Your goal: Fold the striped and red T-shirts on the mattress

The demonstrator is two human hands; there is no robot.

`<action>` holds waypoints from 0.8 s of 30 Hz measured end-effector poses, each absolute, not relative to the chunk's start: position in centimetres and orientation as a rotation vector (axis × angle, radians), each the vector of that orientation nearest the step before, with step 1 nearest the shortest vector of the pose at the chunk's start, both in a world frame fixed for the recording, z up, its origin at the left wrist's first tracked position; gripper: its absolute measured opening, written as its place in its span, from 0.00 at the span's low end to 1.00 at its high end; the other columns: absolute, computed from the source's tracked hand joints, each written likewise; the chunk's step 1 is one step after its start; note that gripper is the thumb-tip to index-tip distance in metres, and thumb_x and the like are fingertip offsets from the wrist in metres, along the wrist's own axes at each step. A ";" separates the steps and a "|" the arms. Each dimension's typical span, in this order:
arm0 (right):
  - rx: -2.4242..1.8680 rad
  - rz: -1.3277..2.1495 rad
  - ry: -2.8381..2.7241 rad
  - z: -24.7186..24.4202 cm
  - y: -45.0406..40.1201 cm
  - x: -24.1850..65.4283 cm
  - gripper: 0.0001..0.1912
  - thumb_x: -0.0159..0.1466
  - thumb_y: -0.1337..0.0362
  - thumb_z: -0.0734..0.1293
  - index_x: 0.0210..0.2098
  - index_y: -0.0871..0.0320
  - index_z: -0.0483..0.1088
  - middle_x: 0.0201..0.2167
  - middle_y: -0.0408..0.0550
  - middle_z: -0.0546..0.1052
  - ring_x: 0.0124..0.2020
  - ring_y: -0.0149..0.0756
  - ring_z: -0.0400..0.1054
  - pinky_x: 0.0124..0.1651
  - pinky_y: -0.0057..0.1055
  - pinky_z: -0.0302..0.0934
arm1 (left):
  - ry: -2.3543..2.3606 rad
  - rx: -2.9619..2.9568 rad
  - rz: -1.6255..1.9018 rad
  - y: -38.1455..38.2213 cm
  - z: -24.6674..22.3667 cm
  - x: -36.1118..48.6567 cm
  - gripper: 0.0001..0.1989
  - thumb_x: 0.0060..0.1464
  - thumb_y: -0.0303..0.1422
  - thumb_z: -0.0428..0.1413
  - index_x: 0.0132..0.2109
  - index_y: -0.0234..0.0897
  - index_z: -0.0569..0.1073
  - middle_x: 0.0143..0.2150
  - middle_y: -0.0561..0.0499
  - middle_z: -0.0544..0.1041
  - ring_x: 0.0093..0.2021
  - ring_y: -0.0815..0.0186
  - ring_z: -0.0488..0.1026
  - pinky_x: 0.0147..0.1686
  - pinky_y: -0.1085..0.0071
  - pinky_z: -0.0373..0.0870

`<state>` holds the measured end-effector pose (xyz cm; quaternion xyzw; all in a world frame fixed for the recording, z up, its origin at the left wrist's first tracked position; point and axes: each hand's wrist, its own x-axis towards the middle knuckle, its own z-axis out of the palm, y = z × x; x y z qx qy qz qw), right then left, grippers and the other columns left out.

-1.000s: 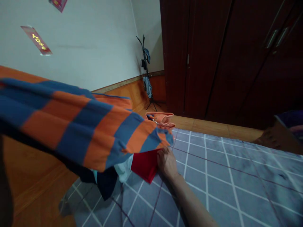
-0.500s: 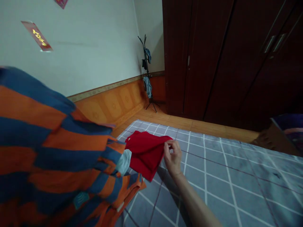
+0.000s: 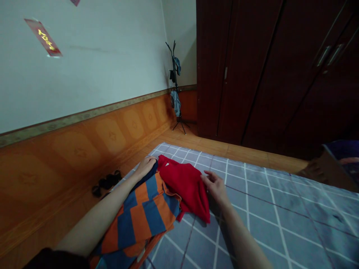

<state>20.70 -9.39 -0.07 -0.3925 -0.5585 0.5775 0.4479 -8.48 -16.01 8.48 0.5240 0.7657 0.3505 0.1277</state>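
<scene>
An orange-and-blue striped shirt (image 3: 146,215) lies bunched on the bed's left side, close to me. Its far end is dark navy cloth, and my left hand (image 3: 146,167) is closed over that cloth with the fingertips partly hidden. Beside it, partly under the striped shirt, a red garment (image 3: 183,179) with a small white mark is spread on the grid-patterned sheet (image 3: 260,209). My right hand (image 3: 215,186) is at the red garment's right edge, thumb and forefinger apart, with no cloth seen gripped between them.
Dark shoes (image 3: 108,181) stand on the wooden floor left of the bed. A black coat rack (image 3: 176,82) with hanging items stands in the corner by the dark red wardrobe (image 3: 238,74). An open cardboard box (image 3: 328,164) sits at the right.
The raised striped shirt has come down onto the bed, and my left hand now shows on its far end. The red garment has shifted right; my right hand has loosened from its edge.
</scene>
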 end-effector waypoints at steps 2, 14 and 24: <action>-1.068 1.117 -1.614 -0.7 -9.3 19.8 0.24 0.50 0.53 0.71 0.43 0.58 0.73 0.34 0.49 0.76 0.33 0.40 0.70 0.37 0.34 0.63 | 2.202 1.581 0.965 -16.1 8.2 -8.6 0.16 0.50 0.34 0.45 0.35 0.38 0.77 0.39 0.49 0.79 0.44 0.60 0.73 0.46 0.68 0.65; -1.121 0.790 -1.845 -2.7 -10.2 18.8 0.18 0.58 0.58 0.59 0.39 0.59 0.75 0.41 0.53 0.78 0.44 0.47 0.71 0.48 0.42 0.62 | 2.143 1.788 0.720 -16.6 5.8 -5.9 0.18 0.46 0.33 0.54 0.47 0.39 0.74 0.47 0.47 0.77 0.46 0.58 0.73 0.47 0.68 0.64; -1.075 0.879 -1.763 -2.7 -10.0 19.0 0.16 0.59 0.58 0.61 0.38 0.59 0.76 0.39 0.53 0.79 0.42 0.46 0.72 0.48 0.41 0.62 | 2.203 1.806 0.634 -17.1 5.5 -5.7 0.06 0.40 0.35 0.58 0.26 0.39 0.69 0.25 0.55 0.73 0.29 0.64 0.69 0.30 0.72 0.62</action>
